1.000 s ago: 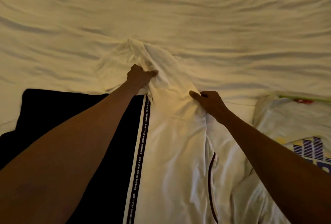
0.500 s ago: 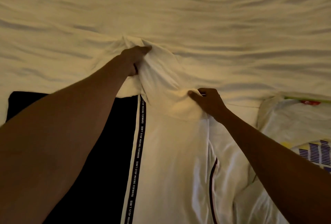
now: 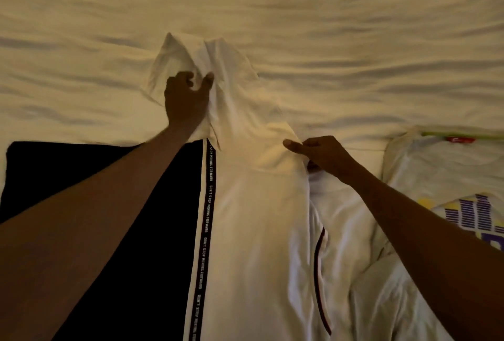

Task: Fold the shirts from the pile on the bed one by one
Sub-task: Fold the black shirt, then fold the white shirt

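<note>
Left hand (image 3: 186, 100) slid lower; right hand (image 3: 319, 153) pinches white shirt (image 3: 259, 231).

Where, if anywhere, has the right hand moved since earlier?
No: right hand keeps its grip on the white shirt, same distance from the red label.

On the bed (image 3: 354, 26) the shirt (image 3: 259, 231) lies centre; another garment (image 3: 163, 272) touches its left side, a third shirt (image 3: 436, 171) near right.
</note>
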`<state>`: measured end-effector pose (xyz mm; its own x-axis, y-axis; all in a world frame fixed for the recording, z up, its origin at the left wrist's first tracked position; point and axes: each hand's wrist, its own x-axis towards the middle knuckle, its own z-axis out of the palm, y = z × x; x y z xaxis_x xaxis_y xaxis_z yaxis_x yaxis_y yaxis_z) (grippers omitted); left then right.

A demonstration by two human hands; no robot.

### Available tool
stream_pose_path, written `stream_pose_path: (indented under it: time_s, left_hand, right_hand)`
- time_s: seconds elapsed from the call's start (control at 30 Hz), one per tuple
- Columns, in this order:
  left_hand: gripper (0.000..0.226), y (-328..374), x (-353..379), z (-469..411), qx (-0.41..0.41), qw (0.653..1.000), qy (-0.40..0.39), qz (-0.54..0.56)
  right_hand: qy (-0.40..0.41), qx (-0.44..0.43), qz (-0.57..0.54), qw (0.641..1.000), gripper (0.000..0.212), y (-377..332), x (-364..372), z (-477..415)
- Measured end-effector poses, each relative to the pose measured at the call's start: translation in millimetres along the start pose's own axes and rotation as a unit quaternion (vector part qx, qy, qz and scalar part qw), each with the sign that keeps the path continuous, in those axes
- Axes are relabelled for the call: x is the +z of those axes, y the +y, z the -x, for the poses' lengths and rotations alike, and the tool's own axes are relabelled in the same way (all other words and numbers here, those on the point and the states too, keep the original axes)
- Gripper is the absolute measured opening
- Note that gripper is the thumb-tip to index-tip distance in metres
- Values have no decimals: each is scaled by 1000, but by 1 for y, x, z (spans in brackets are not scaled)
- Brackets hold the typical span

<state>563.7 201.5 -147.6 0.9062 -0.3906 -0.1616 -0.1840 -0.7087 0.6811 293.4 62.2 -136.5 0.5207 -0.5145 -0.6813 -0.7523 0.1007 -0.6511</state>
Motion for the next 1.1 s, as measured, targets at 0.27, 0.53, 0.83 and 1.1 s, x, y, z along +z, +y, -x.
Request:
stream_pose_path:
  time_s: [0.27, 0.53, 0.83, 1.1]
  left_hand:
    - [52, -34, 22, 99, 195, 952, -136, -192]
    - [49, 31, 43, 163, 338, 895, -138, -257]
    - [54, 60, 92, 250, 481, 684, -394, -381]
    - [17, 66, 98, 278, 402, 791, -337, -314]
  right_hand:
    - [-146, 73, 151, 975, 37, 44, -6, 49]
    - [63, -14, 158, 985, 22, 109, -18, 101]
    - [-174, 241, 164, 940, 50, 154, 30, 187]
    - [-40, 194, 61, 978, 38, 195, 56, 220]
